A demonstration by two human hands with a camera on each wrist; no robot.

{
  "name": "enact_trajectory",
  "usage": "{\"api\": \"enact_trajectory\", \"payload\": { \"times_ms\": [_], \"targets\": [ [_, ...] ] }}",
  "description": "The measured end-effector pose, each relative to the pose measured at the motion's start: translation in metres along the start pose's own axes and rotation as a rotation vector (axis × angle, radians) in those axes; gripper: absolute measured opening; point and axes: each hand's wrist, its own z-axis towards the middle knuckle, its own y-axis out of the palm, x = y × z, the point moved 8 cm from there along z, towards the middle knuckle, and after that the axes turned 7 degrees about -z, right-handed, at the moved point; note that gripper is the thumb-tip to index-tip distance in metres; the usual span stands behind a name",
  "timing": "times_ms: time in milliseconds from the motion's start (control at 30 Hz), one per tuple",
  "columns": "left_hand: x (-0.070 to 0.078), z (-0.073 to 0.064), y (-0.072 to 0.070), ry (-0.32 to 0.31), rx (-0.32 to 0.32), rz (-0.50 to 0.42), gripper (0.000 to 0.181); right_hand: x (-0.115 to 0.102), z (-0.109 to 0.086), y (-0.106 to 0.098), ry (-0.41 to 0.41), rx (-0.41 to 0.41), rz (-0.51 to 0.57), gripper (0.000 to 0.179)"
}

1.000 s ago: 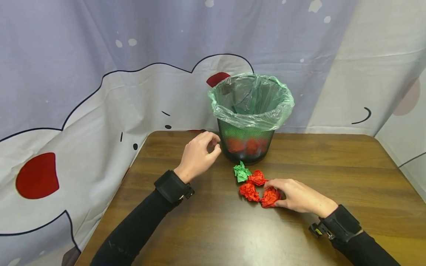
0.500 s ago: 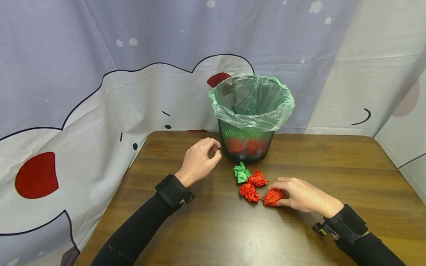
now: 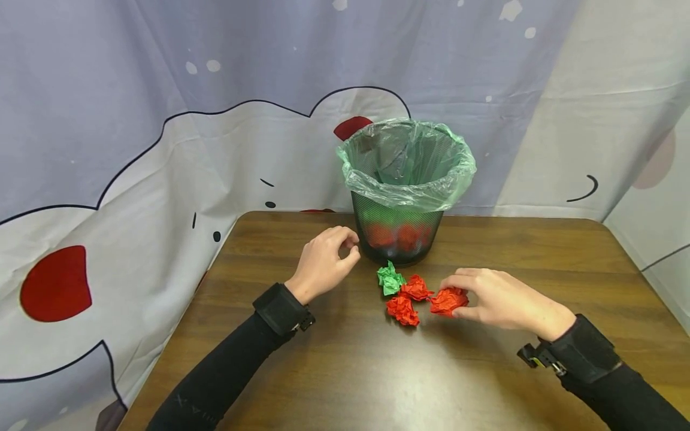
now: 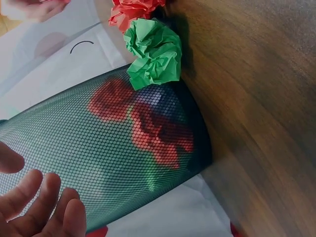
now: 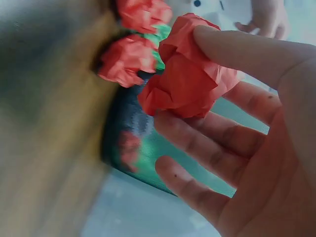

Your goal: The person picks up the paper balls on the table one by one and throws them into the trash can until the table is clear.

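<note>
My right hand [image 3: 498,297] pinches a crumpled red paper ball [image 5: 185,74] between thumb and fingers, held above the wooden table. Left of it on the table lie two more red paper balls [image 3: 402,310] and a green paper ball [image 3: 390,279], bunched together. My left hand [image 3: 326,261] hovers by the left side of the mesh wastebasket [image 3: 399,233], its fingers loosely curved around nothing. In the left wrist view the green ball [image 4: 154,54] sits against the basket's base.
A green plastic bag [image 3: 409,191] lines the wastebasket and folds over its rim. Red and green paper shows through the mesh near the bottom. A patterned cloth [image 3: 259,155] hangs behind the table [image 3: 334,371].
My right hand has lifted the red paper ball off the table and carried it slightly right and farther back. The left hand dropped a little, then stayed near the basket.
</note>
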Motion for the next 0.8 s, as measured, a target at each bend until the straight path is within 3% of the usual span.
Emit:
{"api": "enact_trajectory", "payload": {
  "times_ms": [300,800],
  "targets": [
    [-0.005,-0.004,0.006,-0.028,-0.044,0.018,0.009,-0.007,0.013,-0.053,-0.053,0.088,-0.086,0.04],
    [-0.009,-0.006,0.007,-0.042,-0.049,0.019,0.009,-0.008,0.03,-0.124,-0.104,0.228,-0.164,0.044]
  ]
}}
